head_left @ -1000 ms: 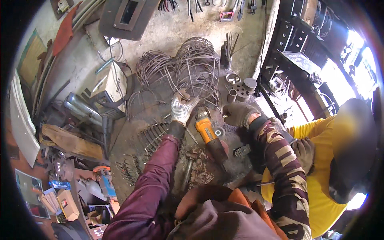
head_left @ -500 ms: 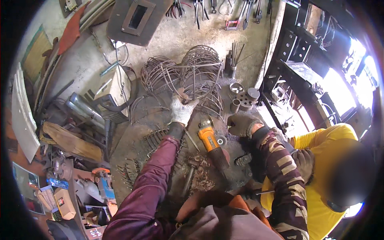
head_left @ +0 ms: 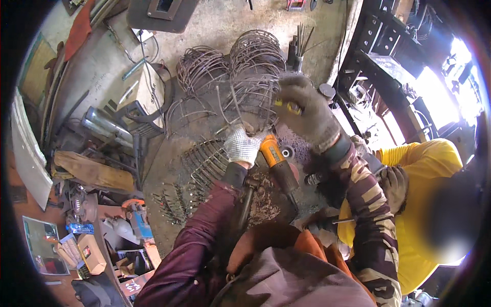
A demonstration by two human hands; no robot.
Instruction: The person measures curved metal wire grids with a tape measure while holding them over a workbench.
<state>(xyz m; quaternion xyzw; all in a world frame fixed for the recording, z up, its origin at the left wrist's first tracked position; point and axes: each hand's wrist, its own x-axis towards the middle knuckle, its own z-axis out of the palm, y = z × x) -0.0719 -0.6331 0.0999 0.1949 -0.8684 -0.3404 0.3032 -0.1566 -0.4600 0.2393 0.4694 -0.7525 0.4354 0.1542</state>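
My left hand (head_left: pixel 242 145), in a white dotted glove, is closed round the near end of a frame of bent metal rod (head_left: pixel 234 102). The rods rise from the fist toward the stacked rings behind. In a brown glove, my right hand (head_left: pixel 312 115) is raised over the bench with curled fingers. A small yellow thing that looks like a tape measure (head_left: pixel 293 108) shows between them, partly hidden. Just right of my left hand lies an orange angle grinder (head_left: pixel 274 157). Nearer to me is a hammer (head_left: pixel 247 199).
Bundles of rod rings (head_left: pixel 202 69) stand at the back. Several short bent rods (head_left: pixel 212 158) lie left. A welding machine (head_left: pixel 146 94) stands at the back left. A co-worker in yellow (head_left: pixel 419 158) sits close on the right, one gloved hand (head_left: pixel 395 187) near my forearm.
My right hand has risen from the bench and moved up toward the frame, with the yellow thing now showing. My left hand still grips the frame, which has tilted. The view has shifted.
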